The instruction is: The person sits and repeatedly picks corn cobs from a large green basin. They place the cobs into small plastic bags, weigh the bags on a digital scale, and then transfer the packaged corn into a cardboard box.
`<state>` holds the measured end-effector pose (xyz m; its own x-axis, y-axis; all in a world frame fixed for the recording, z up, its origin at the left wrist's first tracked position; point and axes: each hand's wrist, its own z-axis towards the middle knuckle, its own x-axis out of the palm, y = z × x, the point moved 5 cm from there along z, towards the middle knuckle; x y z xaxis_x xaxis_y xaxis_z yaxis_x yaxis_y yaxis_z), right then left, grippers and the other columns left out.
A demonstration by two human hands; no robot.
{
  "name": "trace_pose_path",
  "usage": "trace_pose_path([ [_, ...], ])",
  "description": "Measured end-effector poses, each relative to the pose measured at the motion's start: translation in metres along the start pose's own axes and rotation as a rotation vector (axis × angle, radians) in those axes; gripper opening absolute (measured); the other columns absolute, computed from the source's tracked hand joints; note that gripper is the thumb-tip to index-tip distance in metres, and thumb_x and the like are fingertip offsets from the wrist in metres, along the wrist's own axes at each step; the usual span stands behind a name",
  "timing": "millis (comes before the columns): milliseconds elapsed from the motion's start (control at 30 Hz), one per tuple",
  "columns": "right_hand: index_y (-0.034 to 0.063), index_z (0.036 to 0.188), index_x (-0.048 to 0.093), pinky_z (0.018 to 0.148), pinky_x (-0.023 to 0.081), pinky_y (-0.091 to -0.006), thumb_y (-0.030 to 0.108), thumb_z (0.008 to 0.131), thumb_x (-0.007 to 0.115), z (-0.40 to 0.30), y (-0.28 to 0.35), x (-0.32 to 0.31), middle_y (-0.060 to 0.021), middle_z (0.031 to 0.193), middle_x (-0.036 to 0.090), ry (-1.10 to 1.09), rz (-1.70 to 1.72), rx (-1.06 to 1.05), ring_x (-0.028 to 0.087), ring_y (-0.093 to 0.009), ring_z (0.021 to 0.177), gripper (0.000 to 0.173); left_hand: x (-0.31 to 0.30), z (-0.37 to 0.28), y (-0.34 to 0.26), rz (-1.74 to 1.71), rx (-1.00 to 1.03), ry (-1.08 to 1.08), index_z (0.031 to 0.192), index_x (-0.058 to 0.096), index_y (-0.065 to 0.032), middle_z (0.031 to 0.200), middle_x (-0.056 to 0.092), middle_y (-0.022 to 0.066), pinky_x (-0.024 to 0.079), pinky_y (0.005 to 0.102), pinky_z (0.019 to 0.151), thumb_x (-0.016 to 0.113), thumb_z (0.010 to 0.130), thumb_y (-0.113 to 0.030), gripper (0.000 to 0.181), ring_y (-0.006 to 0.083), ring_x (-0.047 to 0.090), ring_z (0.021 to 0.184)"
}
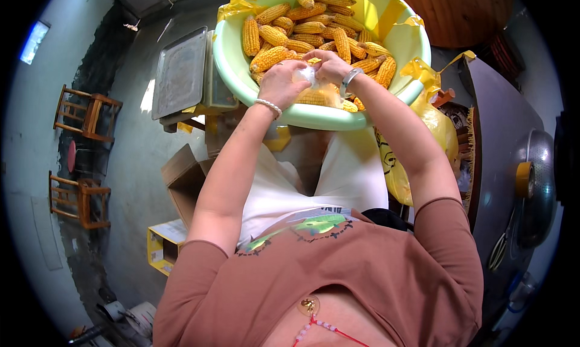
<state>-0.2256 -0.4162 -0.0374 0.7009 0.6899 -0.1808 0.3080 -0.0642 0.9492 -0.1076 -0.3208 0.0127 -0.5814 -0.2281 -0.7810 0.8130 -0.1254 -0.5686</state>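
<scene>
Over the near side of a pale green plastic tub [235, 81], both hands work at the gathered top of a clear plastic bag [304, 76]. My left hand [282, 83] grips it from the left, with a beaded bracelet on the wrist. My right hand [331, 67] pinches it from the right and wears a bangle. Yellow corn [319, 97] shows through the bag's lower part. Around and behind it, many loose corn cobs [309, 28] fill the tub. The fingertips partly hide one another.
A metal tray [180, 75] rests left of the tub, above a plastic container [221, 91]. Below are an open cardboard box [183, 179] and a yellow box [165, 247]. A yellow plastic bag [428, 134] hangs right, beside a table [498, 120] with a tape roll [524, 179] and metal colander [541, 165].
</scene>
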Motion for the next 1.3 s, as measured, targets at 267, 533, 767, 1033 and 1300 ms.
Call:
trace_pose_path([
  [267, 0.0007, 0.109, 0.059, 0.072, 0.05, -0.0277, 0.007, 0.077, 0.065, -0.003, 0.012, 0.004, -0.0121, 0.096, 0.064, -0.012, -0.252, -0.222, 0.061, -0.016, 0.083, 0.034, 0.026, 0.018, 0.035, -0.085, -0.249, 0.337, 0.093, 0.068, -0.0011, 0.079, 0.067, 0.0124, 0.049, 0.032, 0.073, 0.063, 0.082, -0.021, 0.023, 0.0192, 0.064, 0.077],
  [533, 0.0073, 0.093, 0.067, 0.068, 0.047, -0.0344, 0.016, 0.067, 0.073, -0.015, 0.012, 0.014, -0.0151, 0.085, 0.065, 0.144, -0.968, -0.346, 0.061, -0.026, 0.077, 0.028, 0.038, 0.019, 0.052, -0.361, -0.326, 0.339, 0.108, 0.06, 0.0022, 0.097, 0.065, 0.0118, 0.048, 0.0286, 0.079, 0.063, 0.082, -0.018, 0.033, 0.0151, 0.061, 0.088],
  [767, 0.0032, 0.092, 0.069, 0.069, 0.048, -0.0322, 0.006, 0.071, 0.065, -0.002, -0.005, 0.003, -0.0127, 0.081, 0.066, 0.125, -0.563, -0.236, 0.061, -0.021, 0.077, 0.022, 0.008, 0.007, 0.009, 0.185, -0.089, -0.056, 0.098, 0.065, -0.0081, 0.097, 0.065, 0.014, 0.048, 0.0383, 0.082, 0.07, 0.073, -0.02, 0.028, 0.0301, 0.062, 0.091],
  [1033, 0.0053, 0.106, 0.064, 0.071, 0.049, -0.0303, 0.008, 0.072, 0.066, -0.001, -0.007, -0.001, -0.0081, 0.085, 0.065, 0.085, -0.361, -0.061, 0.061, -0.017, 0.081, 0.035, 0.014, 0.007, -0.01, 0.184, -0.027, 0.307, 0.098, 0.069, -0.013, 0.093, 0.068, 0.0088, 0.049, 0.0365, 0.081, 0.067, 0.076, -0.031, 0.029, 0.0252, 0.064, 0.088],
  [1300, 0.0063, 0.095, 0.064, 0.075, 0.05, -0.0336, 0.01, 0.071, 0.067, -0.01, 0.01, 0.01, -0.0112, 0.087, 0.067, 0.026, -0.662, -0.415, 0.064, -0.025, 0.083, 0.024, 0.031, 0.019, 0.022, -0.012, -0.068, 0.393, 0.091, 0.069, -0.0058, 0.08, 0.068, 0.0098, 0.048, 0.0325, 0.074, 0.063, 0.079, -0.022, 0.021, 0.022, 0.064, 0.075],
])
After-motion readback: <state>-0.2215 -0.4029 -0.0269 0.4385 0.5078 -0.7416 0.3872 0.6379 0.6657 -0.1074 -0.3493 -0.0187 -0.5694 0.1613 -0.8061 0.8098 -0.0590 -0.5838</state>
